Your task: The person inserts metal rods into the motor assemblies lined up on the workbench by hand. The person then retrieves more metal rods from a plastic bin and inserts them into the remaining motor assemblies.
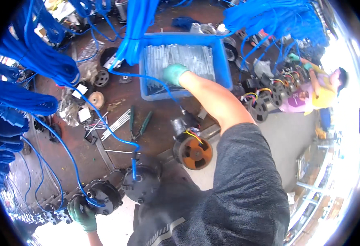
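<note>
My right hand (174, 74), in a green glove, reaches far forward into a blue plastic bin (225, 61) filled with thin metal rods (188, 57). Its fingers curl down onto the rods; I cannot tell whether they grip any. My left hand (82, 214), also green-gloved, is at the lower left, holding a black round motor cover (105, 196) at the table's near edge. A blue cable (71, 158) runs into that cover. A second black round housing (141, 183) lies just to its right, with another blue cable plugged into it.
A small motor with an orange rotor (193, 151) sits by my right forearm. Green-handled pliers (139, 128) and loose rods (116, 122) lie mid-table. Bundles of blue cable (36, 57) hang overhead. Several wired motors (266, 98) stand at right, where another person (325, 88) works.
</note>
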Action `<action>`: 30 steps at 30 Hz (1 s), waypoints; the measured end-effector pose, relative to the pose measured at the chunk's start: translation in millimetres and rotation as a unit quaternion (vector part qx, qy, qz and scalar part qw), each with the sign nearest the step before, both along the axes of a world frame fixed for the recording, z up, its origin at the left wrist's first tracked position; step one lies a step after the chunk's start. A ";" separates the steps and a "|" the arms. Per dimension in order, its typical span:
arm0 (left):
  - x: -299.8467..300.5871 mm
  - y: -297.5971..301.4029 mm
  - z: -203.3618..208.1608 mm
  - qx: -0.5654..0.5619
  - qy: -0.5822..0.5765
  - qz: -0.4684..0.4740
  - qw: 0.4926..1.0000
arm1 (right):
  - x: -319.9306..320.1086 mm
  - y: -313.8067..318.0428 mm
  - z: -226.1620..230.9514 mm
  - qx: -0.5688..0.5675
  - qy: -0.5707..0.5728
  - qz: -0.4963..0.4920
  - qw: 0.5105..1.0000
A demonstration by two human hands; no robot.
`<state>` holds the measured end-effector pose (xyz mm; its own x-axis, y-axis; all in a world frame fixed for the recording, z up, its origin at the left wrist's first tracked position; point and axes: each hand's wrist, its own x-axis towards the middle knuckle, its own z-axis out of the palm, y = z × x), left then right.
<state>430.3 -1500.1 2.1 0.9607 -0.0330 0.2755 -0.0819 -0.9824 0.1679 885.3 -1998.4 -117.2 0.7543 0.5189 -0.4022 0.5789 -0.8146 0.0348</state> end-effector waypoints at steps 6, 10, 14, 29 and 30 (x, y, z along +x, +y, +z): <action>5.1 -5.3 1.7 -0.006 0.005 -0.003 1.000 | 8.0 -12.5 -12.7 0.001 -0.001 -0.019 1.000; 5.4 -6.7 1.9 0.000 -0.011 -0.016 1.000 | 6.9 -24.5 -7.7 -0.031 -0.033 -0.005 0.999; 0.3 -6.8 3.4 0.003 -0.012 -0.010 1.000 | 15.2 -23.7 19.6 -0.097 -0.055 0.076 0.991; 8.1 -15.1 8.5 -0.007 -0.006 0.006 1.000 | 65.6 -6.3 -15.3 -0.036 -0.152 -0.010 0.988; 7.7 -15.4 8.6 -0.006 -0.010 0.007 1.000 | 68.0 -12.7 -29.6 -0.025 -0.128 -0.030 0.991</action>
